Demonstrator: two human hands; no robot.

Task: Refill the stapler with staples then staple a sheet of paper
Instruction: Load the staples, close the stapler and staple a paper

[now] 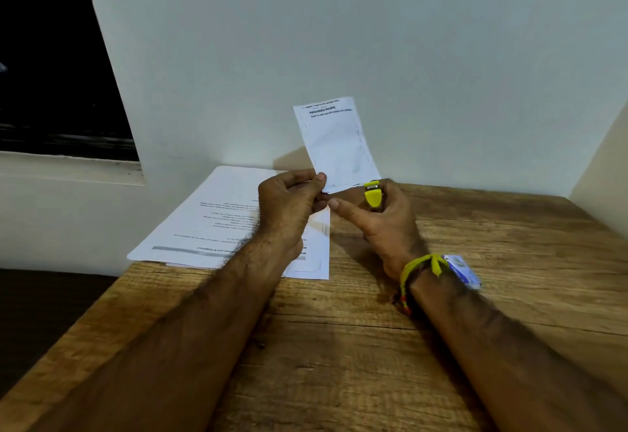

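Yellow stapler (372, 195) clamped in the right hand (380, 224) meets the folded paper (334, 146) pinched by the left hand (289, 205) above the worktop (373, 346); seating its corner squarely should staple cleanly.

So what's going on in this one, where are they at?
A person stands at a wooden table. The left hand pinches the lower edge of a folded sheet of paper, held upright. The right hand grips a small yellow stapler right at that edge. More printed sheets lie flat beneath.
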